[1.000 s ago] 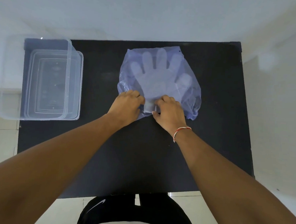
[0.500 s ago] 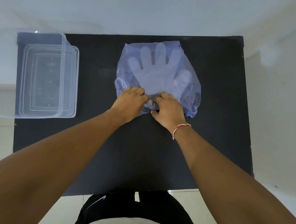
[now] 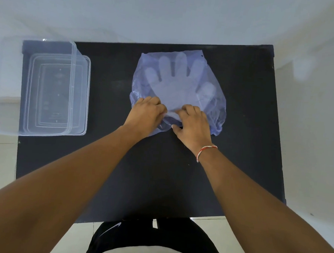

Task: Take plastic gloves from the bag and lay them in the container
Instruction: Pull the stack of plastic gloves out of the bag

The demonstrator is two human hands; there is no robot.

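Here both hands, left (image 3: 145,116) and right (image 3: 191,124), pinch the bag (image 3: 212,109) mouth, fingers curled shut on film, likely parting it to reach the gloves (image 3: 174,83) inside; the container (image 3: 47,91) sits well left of the bag.

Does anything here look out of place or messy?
Nothing is spilled or broken. The clear container hangs partly over the left edge of the black table. The bag is crumpled at its near end, where the left hand and right hand work it.
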